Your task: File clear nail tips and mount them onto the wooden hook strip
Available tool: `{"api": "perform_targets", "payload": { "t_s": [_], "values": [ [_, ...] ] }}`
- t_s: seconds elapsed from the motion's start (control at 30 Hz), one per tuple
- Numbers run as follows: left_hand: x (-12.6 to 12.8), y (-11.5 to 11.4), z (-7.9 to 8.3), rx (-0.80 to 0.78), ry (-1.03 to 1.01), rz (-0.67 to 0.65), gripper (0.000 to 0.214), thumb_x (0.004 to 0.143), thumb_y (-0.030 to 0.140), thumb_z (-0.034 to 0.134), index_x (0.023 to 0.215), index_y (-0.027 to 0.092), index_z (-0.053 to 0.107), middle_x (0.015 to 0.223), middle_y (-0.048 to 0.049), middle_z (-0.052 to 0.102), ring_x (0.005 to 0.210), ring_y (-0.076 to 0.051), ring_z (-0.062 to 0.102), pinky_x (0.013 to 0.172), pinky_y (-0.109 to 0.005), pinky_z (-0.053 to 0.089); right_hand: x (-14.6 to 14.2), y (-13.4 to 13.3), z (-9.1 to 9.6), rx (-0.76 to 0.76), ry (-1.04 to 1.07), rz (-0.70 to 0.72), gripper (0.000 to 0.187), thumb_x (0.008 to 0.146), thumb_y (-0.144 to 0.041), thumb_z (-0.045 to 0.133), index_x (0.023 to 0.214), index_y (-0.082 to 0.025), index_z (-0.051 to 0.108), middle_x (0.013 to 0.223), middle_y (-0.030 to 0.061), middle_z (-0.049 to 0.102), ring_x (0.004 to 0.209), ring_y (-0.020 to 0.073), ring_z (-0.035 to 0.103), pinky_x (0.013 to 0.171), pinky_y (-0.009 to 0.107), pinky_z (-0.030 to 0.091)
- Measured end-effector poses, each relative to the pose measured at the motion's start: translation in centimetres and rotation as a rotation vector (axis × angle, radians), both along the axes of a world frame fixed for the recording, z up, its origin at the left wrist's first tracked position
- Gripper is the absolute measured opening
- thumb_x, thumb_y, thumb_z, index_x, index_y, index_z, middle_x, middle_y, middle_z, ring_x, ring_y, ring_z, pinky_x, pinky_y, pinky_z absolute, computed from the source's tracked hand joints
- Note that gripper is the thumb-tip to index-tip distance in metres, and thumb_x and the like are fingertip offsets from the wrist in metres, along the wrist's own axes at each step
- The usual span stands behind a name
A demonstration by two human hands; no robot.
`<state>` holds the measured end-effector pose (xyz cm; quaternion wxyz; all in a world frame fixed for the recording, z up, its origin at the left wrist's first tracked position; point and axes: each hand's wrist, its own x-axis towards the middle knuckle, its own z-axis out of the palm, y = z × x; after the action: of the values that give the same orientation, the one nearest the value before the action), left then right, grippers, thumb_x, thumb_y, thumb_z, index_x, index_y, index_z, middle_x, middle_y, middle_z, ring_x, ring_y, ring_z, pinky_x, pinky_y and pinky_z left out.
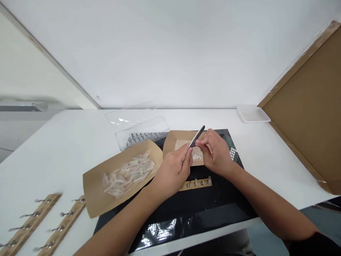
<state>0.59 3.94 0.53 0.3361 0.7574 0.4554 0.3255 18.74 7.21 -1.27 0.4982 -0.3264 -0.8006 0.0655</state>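
Pinching slim black tweezers [197,137], right hand [217,154] and left hand [173,174] both clamped on the smooth metal, above a creased brown paper tray [173,142] of small white pieces [197,156], on a white bench [53,142]

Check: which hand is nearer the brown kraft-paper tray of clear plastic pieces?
Left. The left hand sits by the right end of the tray; the right hand is farther right.

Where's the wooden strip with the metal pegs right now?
In the head view, the wooden strip lies on the black mat, just below the left hand and right hand.
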Motion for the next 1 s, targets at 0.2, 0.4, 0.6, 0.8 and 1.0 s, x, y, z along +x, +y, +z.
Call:
{"api": "perform_targets", "payload": {
  "t_s": [0.2,0.4,0.6,0.8,1.0],
  "values": [
    [0.07,-0.05,0.04,-0.028,-0.022,0.021,0.04,0.112,0.038,0.032,0.075,0.024,0.042,0.053,0.0064,0.048,0.048,-0.014,0.049,0.058,-0.029,0.04,-0.11,0.37,-0.04,0.063,0.03,-0.044,0.022,0.107,-0.013,0.051,0.09,-0.026,0.046,0.079,0.0011,0.06,0.075,0.0196,0.058,0.068,0.035,0.048],
    [0.06,-0.13,0.13,-0.013,0.002,0.021,0.037,0.111,0.035,0.033,0.079,0.023,0.048,0.053,0.0058,0.049,0.049,-0.015,0.051,0.059,-0.029,0.041,0.05,0.37,0.08,0.119,-0.116,-0.02,0.026,0.107,-0.015,0.052,0.086,-0.026,0.042,0.074,-0.0012,0.053,0.07,0.0191,0.054,0.068,0.035,0.042],
    [0.07,-0.01,0.02,-0.013,-0.011,0.017,0.034,0.111,0.036,0.033,0.095,0.021,0.059,0.059,0.0053,0.053,0.051,-0.015,0.054,0.059,-0.028,0.043,0.23,0.54,0.35,0.098,-0.065,-0.128,0.025,0.106,-0.014,0.053,0.086,-0.025,0.044,0.076,-0.0006,0.056,0.072,0.0189,0.054,0.07,0.035,0.038],
    [-0.23,0.22,-0.2,-0.018,0.019,0.011,0.037,0.111,0.039,0.032,0.095,0.021,0.06,0.059,0.0048,0.054,0.052,-0.015,0.055,0.06,-0.029,0.044,0.44,0.69,0.38,0.094,-0.109,-0.173,0.024,0.107,-0.015,0.052,0.085,-0.025,0.045,0.076,-0.0006,0.055,0.072,0.0189,0.053,0.072,0.035,0.037],
    [-0.13,0.28,-0.23,0.006,0.04,-0.006,0.035,0.11,0.036,0.033,0.087,0.021,0.055,0.057,0.0053,0.051,0.052,-0.015,0.054,0.062,-0.03,0.043,0.45,0.49,0.25,0.065,-0.184,-0.111,0.024,0.107,-0.014,0.05,0.086,-0.025,0.043,0.077,0.0001,0.06,0.073,0.019,0.056,0.073,0.036,0.038]
  ]
}}
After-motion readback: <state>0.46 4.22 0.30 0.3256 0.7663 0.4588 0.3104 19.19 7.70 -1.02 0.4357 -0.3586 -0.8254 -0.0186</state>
